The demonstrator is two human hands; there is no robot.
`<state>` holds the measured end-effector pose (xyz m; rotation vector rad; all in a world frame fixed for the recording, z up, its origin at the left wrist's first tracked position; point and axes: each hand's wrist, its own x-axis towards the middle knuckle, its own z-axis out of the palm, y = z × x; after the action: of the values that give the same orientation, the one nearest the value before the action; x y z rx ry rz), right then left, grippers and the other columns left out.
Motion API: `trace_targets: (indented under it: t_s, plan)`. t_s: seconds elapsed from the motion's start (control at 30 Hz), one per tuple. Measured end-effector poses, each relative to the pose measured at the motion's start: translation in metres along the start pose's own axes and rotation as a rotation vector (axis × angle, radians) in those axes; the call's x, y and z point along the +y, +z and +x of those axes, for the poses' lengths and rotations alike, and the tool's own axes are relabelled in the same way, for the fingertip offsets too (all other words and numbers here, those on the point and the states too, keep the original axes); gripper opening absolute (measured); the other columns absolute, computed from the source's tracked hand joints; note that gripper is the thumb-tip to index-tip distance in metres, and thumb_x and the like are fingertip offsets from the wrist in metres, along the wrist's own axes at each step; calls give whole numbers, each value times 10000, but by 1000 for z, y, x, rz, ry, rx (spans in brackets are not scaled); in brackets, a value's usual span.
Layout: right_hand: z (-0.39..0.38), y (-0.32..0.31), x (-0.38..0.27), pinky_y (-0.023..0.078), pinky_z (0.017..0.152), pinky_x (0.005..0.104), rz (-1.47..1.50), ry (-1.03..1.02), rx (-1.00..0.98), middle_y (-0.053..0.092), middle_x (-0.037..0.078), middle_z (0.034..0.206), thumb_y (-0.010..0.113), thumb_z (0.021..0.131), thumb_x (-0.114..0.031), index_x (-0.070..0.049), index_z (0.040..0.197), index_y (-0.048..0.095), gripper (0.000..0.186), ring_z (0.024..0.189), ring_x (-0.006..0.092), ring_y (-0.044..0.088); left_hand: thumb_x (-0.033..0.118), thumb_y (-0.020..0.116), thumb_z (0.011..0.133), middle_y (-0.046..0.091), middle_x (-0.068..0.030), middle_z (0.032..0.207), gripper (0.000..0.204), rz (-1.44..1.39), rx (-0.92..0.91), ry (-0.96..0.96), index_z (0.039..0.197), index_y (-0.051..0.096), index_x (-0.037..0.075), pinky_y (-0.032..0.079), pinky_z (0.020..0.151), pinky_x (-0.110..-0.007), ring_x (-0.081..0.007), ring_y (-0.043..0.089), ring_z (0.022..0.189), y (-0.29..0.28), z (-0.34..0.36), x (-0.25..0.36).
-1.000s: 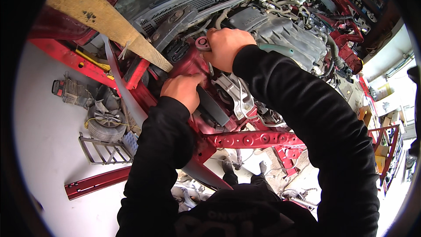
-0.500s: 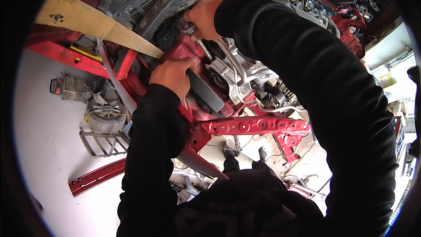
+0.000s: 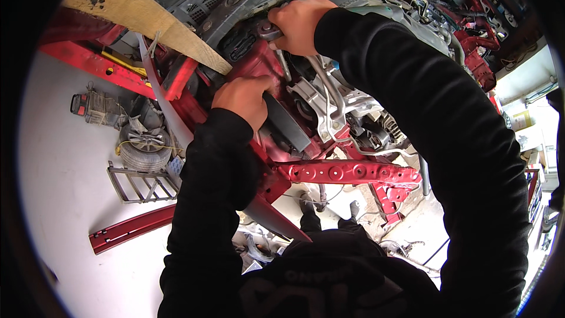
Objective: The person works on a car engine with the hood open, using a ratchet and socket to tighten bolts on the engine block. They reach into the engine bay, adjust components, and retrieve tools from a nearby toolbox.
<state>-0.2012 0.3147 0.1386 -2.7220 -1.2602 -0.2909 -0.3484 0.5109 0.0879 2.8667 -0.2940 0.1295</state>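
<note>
Both my arms, in black sleeves, reach into the front of a partly stripped red car. My right hand [image 3: 301, 26], at the far side, has its fingers curled round a metal piece with a round head [image 3: 269, 30], likely a tool; its rest is hidden by the hand. Nearer and to the left, my left hand [image 3: 244, 100] is closed in a fist over the red inner panel [image 3: 250, 63]. A dark grey flat bar [image 3: 288, 123] runs from beside it toward the lower right. Whether that hand grips the bar cannot be made out.
A wooden plank [image 3: 150, 20] slants in from the upper left. A red crossmember [image 3: 347, 172] lies between me and the silver metal parts [image 3: 321, 97]. On the floor at left are a wheel [image 3: 144, 147], a metal frame [image 3: 141, 182] and a red beam [image 3: 132, 229].
The whole view has shifted, so the car and both hands sit a little farther right and the far parts lower. Against the car, both hands keep about the same places.
</note>
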Motion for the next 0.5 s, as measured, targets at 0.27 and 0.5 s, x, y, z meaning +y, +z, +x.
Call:
trace_targets:
  t_s: [0.27, 0.5]
  plan:
    - [-6, -3, -30, 650, 858, 547, -130, 98, -32, 819, 221, 1090, 777, 977, -382, -13, 1209, 750, 436, 1034, 436, 806, 28, 609, 889, 795, -201, 1016, 302, 1, -23, -37, 1094, 800, 139, 584, 908, -580, -471, 741, 1004, 1, 1, -1]
    - [-14, -14, -55, 655, 846, 562, -137, 162, -128, 833, 230, 1098, 723, 955, -230, 11, 1214, 766, 357, 1045, 464, 816, 54, 628, 897, 804, -189, 1065, 314, -10, -24, -41, 1128, 812, 162, 590, 920, -572, -455, 748, 1031, 1, 0, 0]
